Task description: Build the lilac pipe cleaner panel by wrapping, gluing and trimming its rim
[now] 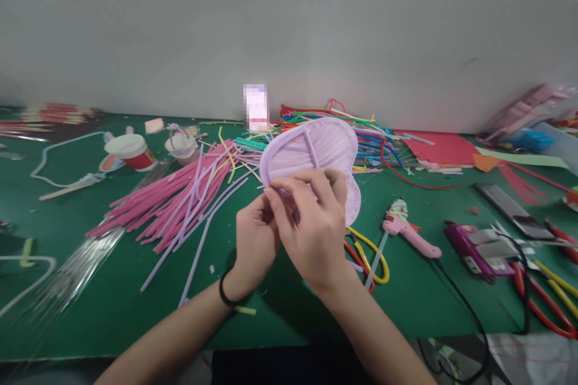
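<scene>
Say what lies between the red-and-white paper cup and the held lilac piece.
In the head view: a small white cup, then pink stems with a yellow strip, then teal stems near the lilac piece.

- Right of the lilac heart (336, 143): passable green tabletop (378, 200) as far as the pink glue gun (413, 239).
- Left of it: pink stems (180, 198) block.
- Behind it: coloured stems (379, 147) crowd close.
- Nearer, right of it: red-and-yellow handles (383, 258) obstruct.

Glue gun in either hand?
No, the glue gun lies on the table; left hand and right hand are at the lilac piece.
</scene>
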Demonstrator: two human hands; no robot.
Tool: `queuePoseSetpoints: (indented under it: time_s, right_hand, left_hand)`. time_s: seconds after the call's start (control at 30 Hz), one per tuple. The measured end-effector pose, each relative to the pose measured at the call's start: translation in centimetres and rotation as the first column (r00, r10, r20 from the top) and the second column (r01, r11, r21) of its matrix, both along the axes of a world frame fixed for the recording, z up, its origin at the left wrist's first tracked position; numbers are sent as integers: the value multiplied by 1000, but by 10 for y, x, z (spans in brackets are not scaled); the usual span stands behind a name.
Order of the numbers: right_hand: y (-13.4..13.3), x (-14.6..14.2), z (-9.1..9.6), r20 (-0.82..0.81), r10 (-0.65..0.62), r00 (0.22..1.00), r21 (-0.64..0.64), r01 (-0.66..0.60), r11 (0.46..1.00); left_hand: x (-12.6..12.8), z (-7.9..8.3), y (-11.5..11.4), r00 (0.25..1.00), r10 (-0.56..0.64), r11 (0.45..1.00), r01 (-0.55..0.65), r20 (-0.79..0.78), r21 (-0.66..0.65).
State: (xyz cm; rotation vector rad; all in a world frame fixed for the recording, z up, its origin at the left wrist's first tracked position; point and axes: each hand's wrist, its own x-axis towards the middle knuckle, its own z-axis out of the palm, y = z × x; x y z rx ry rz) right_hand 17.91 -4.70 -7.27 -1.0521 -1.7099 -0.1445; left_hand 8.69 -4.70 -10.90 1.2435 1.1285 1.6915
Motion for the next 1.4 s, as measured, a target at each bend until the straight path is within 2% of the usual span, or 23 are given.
queuePoseSetpoints:
  time_s: [0.1, 0.17, 0.3, 0.47, 0.63, 0.77, 0.93, 1.2, 1.4]
  right_hand:
    - [-6, 16, 2, -25, -35, 999, 27, 35, 999]
    - [-13, 26, -3, -31, -50, 998, 14, 50, 999]
    - [-24, 36, -26, 79, -5, 997, -110, 14, 994]
    - [-24, 34, -48, 84, -14, 996, -66, 20, 998]
    - [-18, 28, -42, 25, 22, 999, -132, -19, 991]
    - [-13, 22, -32, -17, 0, 1000, -162, -2, 987]
    - [-9, 19, -27, 42, -11, 999, -146, 17, 989]
    - [-7, 14, -27, 87, -18, 996, -150, 31, 988]
    - [-5, 13, -28, 105, -11, 994, -124, 24, 992]
  left_hand:
    - [1, -1, 9, 972, -78, 995, 89, 222, -41]
    - [1, 0, 15, 950, -81, 992, 105, 302, -66]
    - [-2, 3, 21, 938, -49, 996, 70, 344, -49]
    - [-3, 2, 21, 933, -64, 996, 79, 353, -28]
    - [-3, -2, 18, 948, -76, 997, 83, 310, -9]
    - [-1, -3, 13, 948, -83, 996, 90, 308, -6]
    - [0, -3, 11, 948, -76, 997, 83, 308, -10]
    - [1, -5, 10, 972, 13, 998, 1, 236, -59]
    - [1, -5, 11, 970, 4, 999, 8, 242, -46]
